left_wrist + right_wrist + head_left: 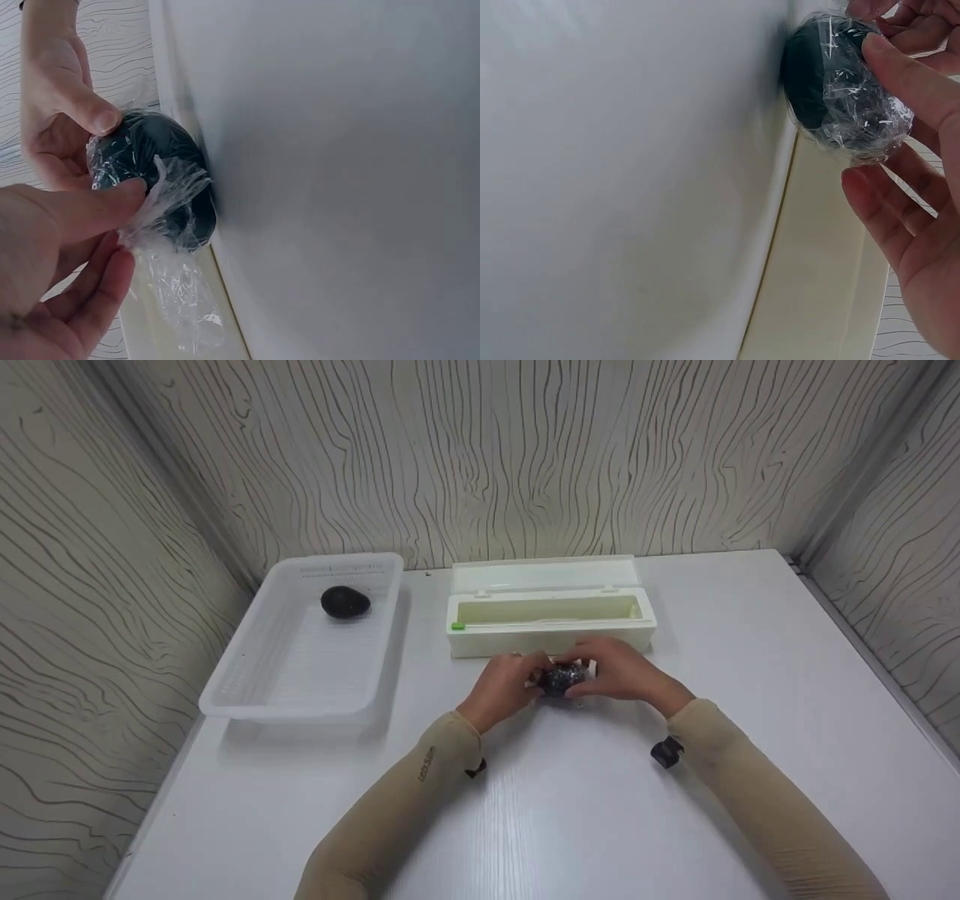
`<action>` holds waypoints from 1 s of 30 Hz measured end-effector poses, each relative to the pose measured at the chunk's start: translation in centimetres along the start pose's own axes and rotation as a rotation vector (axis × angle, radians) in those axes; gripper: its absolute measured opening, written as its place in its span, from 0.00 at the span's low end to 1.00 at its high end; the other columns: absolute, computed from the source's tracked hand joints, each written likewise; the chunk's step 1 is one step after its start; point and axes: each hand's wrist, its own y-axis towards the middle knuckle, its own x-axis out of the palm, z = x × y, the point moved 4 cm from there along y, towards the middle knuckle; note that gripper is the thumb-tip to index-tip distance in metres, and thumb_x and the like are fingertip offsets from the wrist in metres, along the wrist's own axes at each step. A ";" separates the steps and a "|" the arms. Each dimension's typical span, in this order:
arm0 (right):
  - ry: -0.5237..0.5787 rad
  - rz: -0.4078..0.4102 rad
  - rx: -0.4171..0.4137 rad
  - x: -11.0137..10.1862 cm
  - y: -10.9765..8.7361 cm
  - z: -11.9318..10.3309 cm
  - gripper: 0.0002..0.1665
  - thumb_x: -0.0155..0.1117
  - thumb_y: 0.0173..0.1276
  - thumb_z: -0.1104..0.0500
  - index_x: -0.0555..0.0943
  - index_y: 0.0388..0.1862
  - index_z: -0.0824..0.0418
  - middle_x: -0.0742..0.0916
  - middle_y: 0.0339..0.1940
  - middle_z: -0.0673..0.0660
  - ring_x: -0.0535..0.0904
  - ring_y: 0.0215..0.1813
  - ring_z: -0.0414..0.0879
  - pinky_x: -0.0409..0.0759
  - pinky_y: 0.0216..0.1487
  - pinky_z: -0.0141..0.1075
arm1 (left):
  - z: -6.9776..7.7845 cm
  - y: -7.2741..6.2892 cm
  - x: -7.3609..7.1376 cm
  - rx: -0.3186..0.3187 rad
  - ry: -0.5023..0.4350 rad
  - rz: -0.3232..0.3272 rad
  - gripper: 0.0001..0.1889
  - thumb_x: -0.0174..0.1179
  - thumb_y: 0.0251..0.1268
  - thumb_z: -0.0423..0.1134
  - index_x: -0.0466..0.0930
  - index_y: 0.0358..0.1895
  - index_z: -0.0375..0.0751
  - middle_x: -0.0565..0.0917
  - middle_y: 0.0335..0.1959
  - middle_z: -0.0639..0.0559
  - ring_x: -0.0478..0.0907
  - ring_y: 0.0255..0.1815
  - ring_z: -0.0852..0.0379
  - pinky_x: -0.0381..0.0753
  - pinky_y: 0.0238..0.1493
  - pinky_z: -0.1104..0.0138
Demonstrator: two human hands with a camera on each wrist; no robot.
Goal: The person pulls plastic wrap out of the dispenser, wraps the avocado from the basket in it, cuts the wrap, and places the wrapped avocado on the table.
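Observation:
A dark avocado [564,680] wrapped in clear cling film sits low over the table, between my two hands. My left hand [501,690] pinches a bunched end of the cling film [166,196] between thumb and fingers, as the left wrist view shows. A loose flap of film hangs below those fingertips. From the other side, my right hand [619,671] holds the wrapped avocado, its thumb [904,71] pressing on the film and its fingers curled at the far side. In the right wrist view one face of the avocado looks smooth and dark, the rest crinkled with film.
Just behind my hands stands a long white cling film dispenser [517,643], its lid [544,575] raised and a green slider [458,626] on its front edge. To the left, a white plastic basket [289,710] contains another dark avocado [345,602]. Wood-patterned walls enclose the white table [525,825].

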 end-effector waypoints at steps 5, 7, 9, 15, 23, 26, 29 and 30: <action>0.030 -0.022 0.005 0.0 -0.1 0.0 0.31 0.79 0.51 0.46 0.83 0.55 0.49 0.83 0.38 0.48 0.77 0.39 0.42 0.79 0.35 0.32 | 0.3 0.1 0.0 0.028 0.041 0.007 0.18 0.71 0.51 0.29 0.81 0.46 0.47 0.88 0.41 0.55 0.85 0.41 0.59 0.83 0.46 0.70; 0.066 -0.051 0.016 0.0 -0.1 0.2 0.32 0.78 0.51 0.45 0.83 0.57 0.48 0.82 0.40 0.48 0.77 0.41 0.42 0.81 0.36 0.32 | 0.3 0.1 0.0 0.042 0.066 0.013 0.18 0.71 0.51 0.29 0.81 0.46 0.47 0.88 0.41 0.55 0.85 0.42 0.59 0.83 0.47 0.69; 0.125 -0.080 0.019 -0.1 -0.2 0.4 0.31 0.76 0.54 0.45 0.82 0.58 0.48 0.83 0.42 0.49 0.78 0.42 0.43 0.83 0.38 0.32 | 0.2 0.1 0.0 0.051 0.069 0.019 0.18 0.70 0.52 0.28 0.82 0.46 0.47 0.88 0.42 0.55 0.85 0.44 0.58 0.83 0.48 0.68; 0.255 -0.105 0.035 -0.6 -0.8 1.3 0.21 0.66 0.67 0.53 0.81 0.59 0.53 0.86 0.51 0.52 0.83 0.48 0.46 0.85 0.43 0.34 | -0.5 -0.2 0.1 0.090 0.046 0.036 0.16 0.69 0.54 0.29 0.81 0.45 0.46 0.86 0.44 0.55 0.84 0.45 0.57 0.83 0.48 0.69; 0.314 -0.102 -0.025 -0.5 -1.3 1.4 0.22 0.70 0.61 0.64 0.82 0.56 0.55 0.86 0.45 0.58 0.85 0.43 0.54 0.87 0.41 0.41 | -1.0 -0.5 0.4 0.104 -0.023 -0.105 0.28 0.74 0.52 0.43 0.76 0.58 0.52 0.82 0.55 0.58 0.79 0.58 0.59 0.75 0.64 0.67; 0.323 -0.082 -0.029 -0.4 -1.4 1.2 0.23 0.75 0.58 0.59 0.83 0.53 0.54 0.86 0.42 0.56 0.85 0.41 0.54 0.87 0.39 0.41 | -1.1 -0.6 0.3 0.095 -0.068 -0.178 0.37 0.77 0.45 0.49 0.72 0.63 0.56 0.79 0.60 0.60 0.76 0.63 0.60 0.71 0.68 0.65; 0.316 -0.069 -0.025 -0.2 -1.4 1.0 0.24 0.77 0.55 0.57 0.82 0.52 0.55 0.86 0.41 0.54 0.84 0.40 0.53 0.87 0.38 0.40 | -1.2 -0.7 0.2 0.075 -0.084 -0.247 0.46 0.80 0.38 0.53 0.67 0.67 0.59 0.74 0.66 0.61 0.72 0.67 0.58 0.68 0.71 0.63; 0.307 -0.070 -0.021 -0.2 -1.4 0.9 0.24 0.77 0.55 0.56 0.81 0.51 0.54 0.86 0.41 0.53 0.84 0.40 0.53 0.87 0.37 0.39 | -1.2 -0.8 0.3 0.067 -0.086 -0.265 0.48 0.80 0.37 0.54 0.66 0.68 0.59 0.73 0.67 0.61 0.70 0.68 0.58 0.68 0.71 0.62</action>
